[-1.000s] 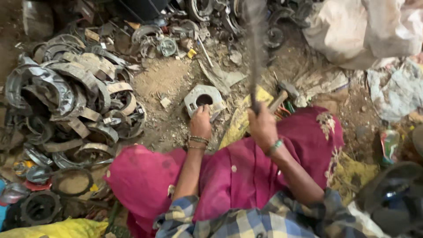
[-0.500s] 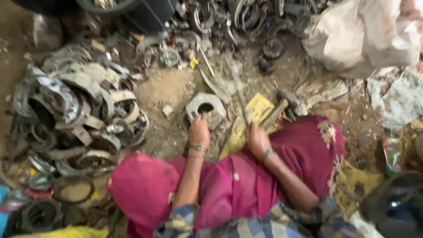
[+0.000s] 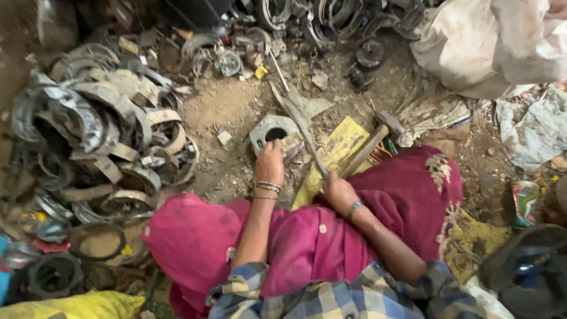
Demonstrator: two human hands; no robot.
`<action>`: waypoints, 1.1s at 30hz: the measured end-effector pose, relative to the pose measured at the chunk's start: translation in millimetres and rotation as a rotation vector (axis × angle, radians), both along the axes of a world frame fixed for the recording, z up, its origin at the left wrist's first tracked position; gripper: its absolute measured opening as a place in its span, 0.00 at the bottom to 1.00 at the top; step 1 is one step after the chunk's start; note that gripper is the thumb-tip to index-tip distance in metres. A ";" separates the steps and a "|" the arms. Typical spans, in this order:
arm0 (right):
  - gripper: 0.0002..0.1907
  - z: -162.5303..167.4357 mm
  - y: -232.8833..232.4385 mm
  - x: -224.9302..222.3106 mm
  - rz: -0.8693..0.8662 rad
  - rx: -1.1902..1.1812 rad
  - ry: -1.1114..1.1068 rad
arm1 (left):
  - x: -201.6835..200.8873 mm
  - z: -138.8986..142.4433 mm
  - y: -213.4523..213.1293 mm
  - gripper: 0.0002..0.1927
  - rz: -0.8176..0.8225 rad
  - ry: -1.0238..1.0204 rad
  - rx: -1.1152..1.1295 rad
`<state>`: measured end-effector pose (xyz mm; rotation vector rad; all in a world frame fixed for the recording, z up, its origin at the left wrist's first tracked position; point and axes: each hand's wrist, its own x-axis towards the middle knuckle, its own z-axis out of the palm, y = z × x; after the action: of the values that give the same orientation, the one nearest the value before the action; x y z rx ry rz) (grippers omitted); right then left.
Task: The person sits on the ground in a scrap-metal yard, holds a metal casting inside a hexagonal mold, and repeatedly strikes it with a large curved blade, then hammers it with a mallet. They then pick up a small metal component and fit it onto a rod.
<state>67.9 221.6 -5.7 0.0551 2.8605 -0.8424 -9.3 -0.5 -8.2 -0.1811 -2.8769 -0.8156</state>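
**Both hands at a metal housing on the dirt**

Gripping from above, the left hand [image 3: 270, 160] has its fingers closed on the near edge of a grey metal housing [image 3: 273, 130] with a round hole, which lies flat on the dirt ground [image 3: 227, 109] near the middle of the view. Bangles ring that wrist. Far to the left of it, a heap of curved grey metal bands [image 3: 100, 136] and rings covers the ground up to the left edge, with a yellow sack [image 3: 71, 306] at the bottom left corner.

Just right of the housing, the right hand [image 3: 338, 190] is clamped around a thin metal rod [image 3: 304, 133]; the rod slants up and leftward, and its blurred far end passes over the housing's right side. Whether it touches the housing cannot be told. Beside that hand a hammer [image 3: 372, 142] with a wooden handle lies on a yellow board [image 3: 339, 145], its head pointing away from the person. Magenta cloth [image 3: 407, 189] covers the person's knees below both hands. A pale sack [image 3: 496, 47] fills the top right corner, and more scrap metal parts [image 3: 331, 18] line the top edge.
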 end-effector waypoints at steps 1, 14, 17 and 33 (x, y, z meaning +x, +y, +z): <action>0.15 -2.1 -0.3 -1.9 0.034 0.002 0.008 | -0.5 1.6 -2.2 0.15 -0.006 0.026 -0.009; 0.07 91.7 3.1 1.0 -0.161 -0.657 0.492 | 1.3 0.9 0.7 0.16 -0.008 0.029 0.014; 0.06 23.8 -5.9 -3.4 -0.062 -0.039 -0.038 | -0.7 -7.2 0.5 0.15 0.005 0.037 0.023; 0.09 90.4 -5.5 -2.9 -0.157 -0.564 0.533 | -0.1 -13.2 3.5 0.16 -0.008 0.054 0.009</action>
<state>65.0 216.2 84.7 -0.0172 2.9608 -1.9155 -9.4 3.0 -21.4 -0.2108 -2.8239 -0.8118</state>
